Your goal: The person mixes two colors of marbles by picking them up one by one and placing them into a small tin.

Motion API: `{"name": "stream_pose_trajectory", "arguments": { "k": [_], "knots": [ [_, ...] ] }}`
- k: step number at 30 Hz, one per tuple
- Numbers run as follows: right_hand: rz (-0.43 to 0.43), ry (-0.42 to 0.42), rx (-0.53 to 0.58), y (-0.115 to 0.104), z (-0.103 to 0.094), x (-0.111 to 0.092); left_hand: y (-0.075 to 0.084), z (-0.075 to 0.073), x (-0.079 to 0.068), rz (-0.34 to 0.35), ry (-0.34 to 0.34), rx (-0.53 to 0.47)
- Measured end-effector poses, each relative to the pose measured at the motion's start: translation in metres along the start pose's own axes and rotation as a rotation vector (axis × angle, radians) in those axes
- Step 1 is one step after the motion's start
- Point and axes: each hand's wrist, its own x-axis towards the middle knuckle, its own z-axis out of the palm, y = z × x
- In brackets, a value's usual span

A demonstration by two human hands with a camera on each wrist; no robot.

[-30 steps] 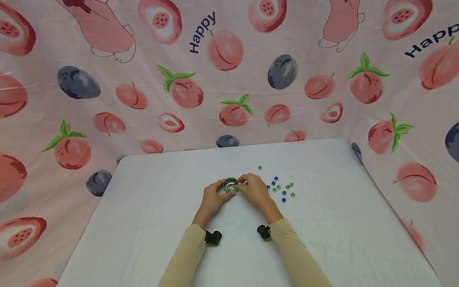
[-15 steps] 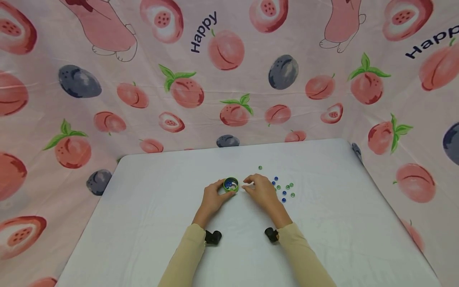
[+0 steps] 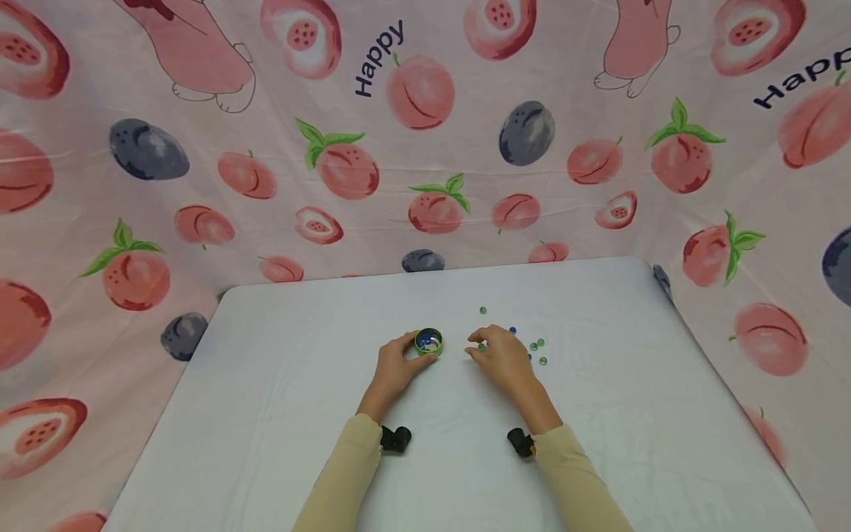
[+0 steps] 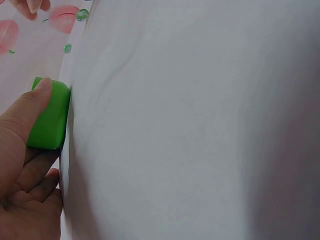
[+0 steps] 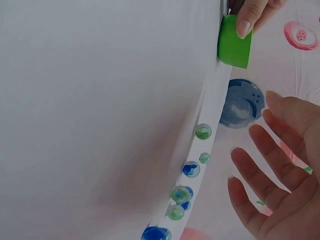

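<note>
My left hand (image 3: 397, 366) grips a small green round bowl (image 3: 428, 352) with a shiny inside, the thumb on its near side. Blue marbles (image 3: 426, 343) lie in the bowl. In the left wrist view the thumb presses on the bowl's green wall (image 4: 52, 117). To the right, my right hand (image 3: 505, 360) hovers above the table, thumb and fingers apart. A green marble (image 3: 482, 346) shows between its fingertips in the head view, apparently on the table. The right wrist view has nothing held by the right hand (image 5: 292, 170).
Loose green marbles (image 3: 534, 346) and a blue marble (image 3: 513, 330) lie right of the right hand, which partly hides others. One green marble (image 3: 483, 310) sits farther back. The white-covered table (image 3: 319, 325) ends at a fruit-printed cloth (image 3: 372, 244).
My right hand has drawn away from the bowl to the right, its fingers spreading. Blue marbles now show inside the bowl. The left hand and bowl have stayed in place.
</note>
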Motion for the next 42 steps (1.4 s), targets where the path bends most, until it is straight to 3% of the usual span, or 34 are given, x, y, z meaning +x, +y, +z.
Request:
{"name": "stream_pose_trajectory", "arguments": {
  "k": [7,24,42],
  "knots": [
    [-0.008,0.023,-0.019,0.012,-0.006,-0.012,0.000,0.000,-0.001,0.007,-0.001,-0.010],
    [0.057,0.045,-0.068,0.034,-0.024,-0.036,-0.001,-0.001,0.001,-0.023,-0.012,0.006],
    [0.134,0.068,-0.064,0.056,-0.037,-0.059,-0.001,-0.001,0.000,0.001,-0.001,-0.005]
  ]
}}
